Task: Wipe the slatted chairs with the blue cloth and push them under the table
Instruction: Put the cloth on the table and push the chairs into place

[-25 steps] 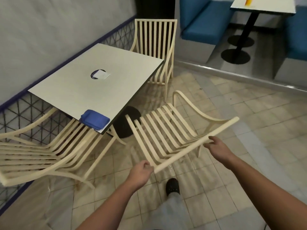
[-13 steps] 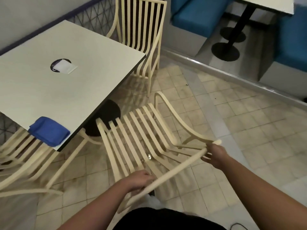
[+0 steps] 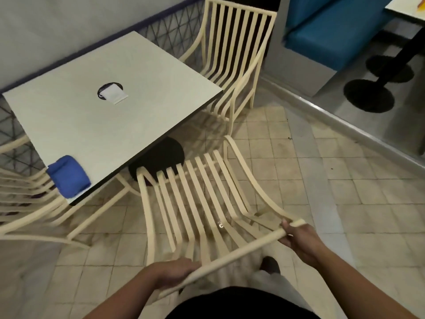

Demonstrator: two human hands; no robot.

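A cream slatted chair (image 3: 197,194) stands in front of me, its seat facing the white square table (image 3: 110,125). My left hand (image 3: 170,271) grips the left part of its top rail, and my right hand (image 3: 299,240) grips the rail's right end. The folded blue cloth (image 3: 67,176) lies on the table's near left corner. A second slatted chair (image 3: 30,203) sits at the table's left side, and a third (image 3: 232,54) stands at its far end.
A black round table base (image 3: 161,155) shows under the table, just beyond the chair's front edge. A small white card (image 3: 113,95) lies on the tabletop. Blue bench seats (image 3: 333,35) and another table's black pedestal (image 3: 370,95) stand on a raised step at the right.
The chair has slid toward the table, its front edge now close to the black base. Both hands have kept their grip on the top rail and my view has moved in closer.
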